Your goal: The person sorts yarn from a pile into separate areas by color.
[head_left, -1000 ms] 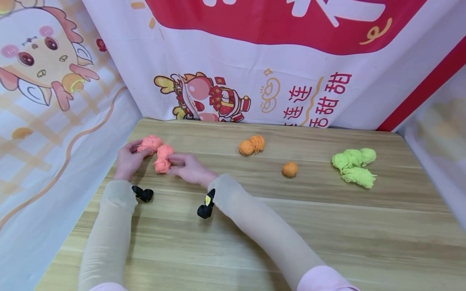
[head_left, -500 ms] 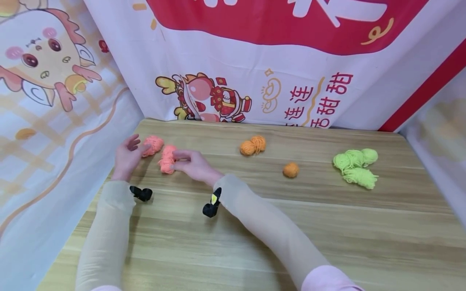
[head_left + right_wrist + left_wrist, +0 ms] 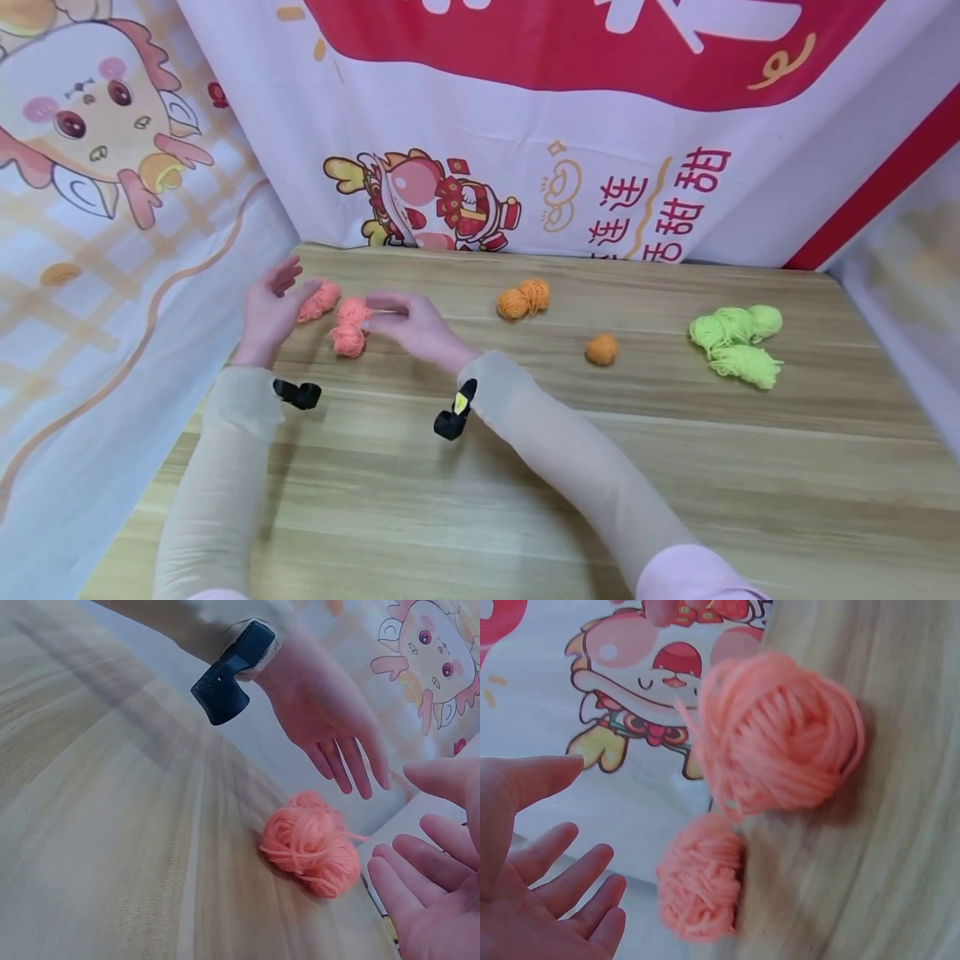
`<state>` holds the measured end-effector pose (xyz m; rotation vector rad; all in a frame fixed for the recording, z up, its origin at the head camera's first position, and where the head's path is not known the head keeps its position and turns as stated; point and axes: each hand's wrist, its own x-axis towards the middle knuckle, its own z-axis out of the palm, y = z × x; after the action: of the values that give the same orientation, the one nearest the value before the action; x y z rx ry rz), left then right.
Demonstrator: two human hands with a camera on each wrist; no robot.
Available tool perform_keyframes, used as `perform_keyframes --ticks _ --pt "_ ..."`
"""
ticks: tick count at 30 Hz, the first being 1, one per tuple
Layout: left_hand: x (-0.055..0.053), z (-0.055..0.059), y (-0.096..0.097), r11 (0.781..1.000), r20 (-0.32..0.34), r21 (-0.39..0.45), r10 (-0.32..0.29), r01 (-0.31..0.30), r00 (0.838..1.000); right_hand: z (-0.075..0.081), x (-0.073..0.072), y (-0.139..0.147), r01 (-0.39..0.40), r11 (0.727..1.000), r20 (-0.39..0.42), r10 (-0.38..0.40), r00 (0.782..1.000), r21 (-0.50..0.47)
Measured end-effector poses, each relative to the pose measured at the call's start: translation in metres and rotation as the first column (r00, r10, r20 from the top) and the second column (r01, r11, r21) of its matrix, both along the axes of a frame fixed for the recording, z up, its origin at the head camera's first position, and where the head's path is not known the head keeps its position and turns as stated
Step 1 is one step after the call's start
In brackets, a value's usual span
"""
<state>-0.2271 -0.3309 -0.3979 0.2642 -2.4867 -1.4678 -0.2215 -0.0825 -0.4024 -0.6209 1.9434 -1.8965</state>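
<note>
Two coral-pink yarn balls lie on the wooden table at the far left: a rear one [image 3: 321, 300] and a front one [image 3: 349, 328]. My left hand [image 3: 268, 315] is raised just left of the rear ball, fingers spread and relaxed; the left wrist view shows it apart from both balls. Beside the front ball, on its right, is my right hand [image 3: 422, 327], thumb and fingers parted. In the right wrist view, a loose strand sticks out from the pink yarn [image 3: 311, 844] toward the fingers of that hand [image 3: 439, 881], which are relaxed and not wrapped round the yarn.
Orange yarn balls [image 3: 523, 299] lie at the back middle, with a single orange ball [image 3: 602, 349] nearer. Lime-green yarn [image 3: 737, 342] is grouped at the right. A printed cloth [image 3: 480, 100] hangs along the table's back edge, another cloth [image 3: 90, 292] along the left.
My left hand has let go of the rear pink ball and lifted away. My right hand has loosened from the front ball and drawn slightly up and right.
</note>
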Motion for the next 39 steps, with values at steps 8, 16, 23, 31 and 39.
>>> perform_keyframes --ticks 8,16,23,31,39 --pt "0.002 0.017 0.023 0.999 -0.069 -0.019 -0.05 0.049 0.996 0.013 0.001 0.018 0.018 1.0 -0.021 -0.018 1.0 -0.017" --pt "0.002 0.023 0.041 0.993 -0.15 -0.033 -0.116 0.112 0.982 0.021 0.001 0.038 0.041 0.999 -0.03 -0.041 0.999 -0.008" --pt "0.005 0.027 0.053 0.988 -0.173 -0.04 -0.157 0.152 0.972 0.026 0.0 0.053 0.035 0.999 -0.032 -0.034 0.999 0.011" --pt "0.01 0.034 0.07 0.978 -0.151 -0.035 -0.209 0.206 0.966 0.03 0.002 0.073 0.056 0.998 -0.076 -0.054 0.996 0.022" --pt "0.014 0.037 0.085 0.968 -0.155 -0.049 -0.251 0.246 0.955 0.033 0.003 0.096 0.083 0.994 -0.142 -0.073 0.987 0.068"
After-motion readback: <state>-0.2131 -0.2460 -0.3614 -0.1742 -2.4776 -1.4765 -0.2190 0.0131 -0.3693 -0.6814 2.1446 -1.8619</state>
